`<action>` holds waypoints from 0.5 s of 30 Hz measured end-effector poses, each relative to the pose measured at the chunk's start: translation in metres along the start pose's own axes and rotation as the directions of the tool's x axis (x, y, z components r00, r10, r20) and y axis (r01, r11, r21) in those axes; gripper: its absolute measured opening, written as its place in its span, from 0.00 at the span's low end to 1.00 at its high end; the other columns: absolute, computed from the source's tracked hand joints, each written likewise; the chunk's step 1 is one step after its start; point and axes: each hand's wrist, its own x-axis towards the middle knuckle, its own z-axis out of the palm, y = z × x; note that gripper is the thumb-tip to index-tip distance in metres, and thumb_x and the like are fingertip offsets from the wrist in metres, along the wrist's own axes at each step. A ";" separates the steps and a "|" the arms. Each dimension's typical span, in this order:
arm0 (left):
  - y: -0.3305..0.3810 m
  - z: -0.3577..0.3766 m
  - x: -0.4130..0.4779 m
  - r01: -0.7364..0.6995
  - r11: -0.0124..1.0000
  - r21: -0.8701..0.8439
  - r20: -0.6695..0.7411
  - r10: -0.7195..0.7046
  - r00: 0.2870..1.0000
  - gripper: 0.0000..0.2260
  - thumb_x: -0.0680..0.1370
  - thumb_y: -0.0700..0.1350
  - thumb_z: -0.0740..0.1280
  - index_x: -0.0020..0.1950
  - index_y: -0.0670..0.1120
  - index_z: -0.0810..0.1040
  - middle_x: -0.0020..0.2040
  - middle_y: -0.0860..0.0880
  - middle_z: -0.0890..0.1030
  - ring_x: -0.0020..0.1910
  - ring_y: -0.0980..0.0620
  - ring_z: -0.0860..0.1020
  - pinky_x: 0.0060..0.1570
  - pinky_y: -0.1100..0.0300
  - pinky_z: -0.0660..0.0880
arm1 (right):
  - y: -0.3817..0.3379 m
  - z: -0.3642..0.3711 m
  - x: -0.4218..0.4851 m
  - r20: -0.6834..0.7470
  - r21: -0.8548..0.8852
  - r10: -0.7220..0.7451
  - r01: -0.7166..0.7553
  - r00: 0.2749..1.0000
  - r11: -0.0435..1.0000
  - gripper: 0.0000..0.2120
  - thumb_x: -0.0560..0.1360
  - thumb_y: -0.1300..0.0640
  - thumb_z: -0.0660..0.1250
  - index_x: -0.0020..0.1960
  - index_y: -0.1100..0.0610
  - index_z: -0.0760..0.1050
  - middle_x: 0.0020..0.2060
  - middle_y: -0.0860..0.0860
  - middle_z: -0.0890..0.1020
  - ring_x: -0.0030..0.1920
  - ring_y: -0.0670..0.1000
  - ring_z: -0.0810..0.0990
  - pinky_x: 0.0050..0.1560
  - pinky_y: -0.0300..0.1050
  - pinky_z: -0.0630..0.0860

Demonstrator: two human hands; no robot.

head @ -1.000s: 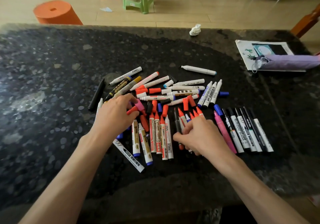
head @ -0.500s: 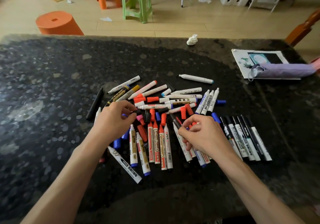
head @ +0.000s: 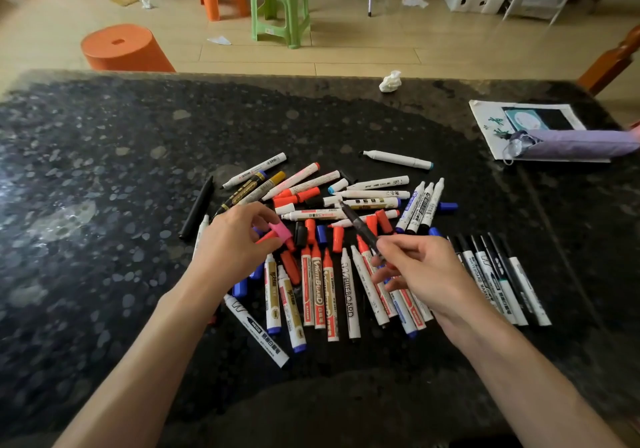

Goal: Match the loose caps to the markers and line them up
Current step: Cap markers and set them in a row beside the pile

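The left hand (head: 232, 239) pinches a pink cap (head: 281, 230). The right hand (head: 420, 267) grips a dark marker (head: 358, 223) above scattered markers (head: 322, 285) on a dark counter (head: 104, 170).

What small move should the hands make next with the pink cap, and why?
Probably set the pink cap down and take a black cap instead. The left hand pinches the pink one, but the marker that the right hand holds looks dark, so they seem no match; black caps lie just beside.
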 end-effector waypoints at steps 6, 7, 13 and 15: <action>0.028 -0.006 -0.011 0.033 0.911 -0.411 0.221 0.064 0.973 0.08 0.82 0.55 0.67 0.55 0.58 0.85 0.44 0.61 0.86 0.44 0.64 0.83 0.48 0.65 0.77 | -0.001 0.018 -0.003 0.165 0.118 0.007 -0.027 0.986 0.993 0.08 0.83 0.61 0.66 0.60 0.57 0.82 0.47 0.59 0.87 0.44 0.54 0.88 0.43 0.42 0.82; 0.034 -0.003 -0.013 0.042 0.892 -0.451 0.270 0.091 0.958 0.09 0.82 0.55 0.66 0.57 0.57 0.85 0.46 0.60 0.87 0.46 0.64 0.84 0.50 0.63 0.77 | -0.001 0.022 -0.003 0.202 0.117 -0.002 -0.022 0.979 0.993 0.09 0.83 0.60 0.66 0.60 0.56 0.82 0.48 0.58 0.87 0.45 0.54 0.88 0.43 0.41 0.82; 0.034 0.002 -0.009 0.118 0.760 -0.639 0.191 0.009 0.982 0.10 0.84 0.49 0.65 0.52 0.49 0.85 0.46 0.50 0.88 0.49 0.51 0.87 0.54 0.52 0.82 | -0.008 0.045 0.013 0.284 -0.022 -0.081 0.090 0.956 0.996 0.07 0.83 0.54 0.68 0.55 0.51 0.84 0.47 0.50 0.89 0.49 0.49 0.88 0.51 0.46 0.83; 0.031 -0.003 -0.008 0.100 0.767 -0.634 0.135 -0.018 0.991 0.09 0.85 0.49 0.63 0.51 0.48 0.82 0.42 0.47 0.88 0.45 0.46 0.87 0.53 0.47 0.83 | -0.013 0.043 0.038 0.111 -0.175 -0.239 0.256 0.965 0.951 0.04 0.81 0.55 0.70 0.51 0.49 0.84 0.43 0.48 0.88 0.46 0.43 0.86 0.52 0.42 0.83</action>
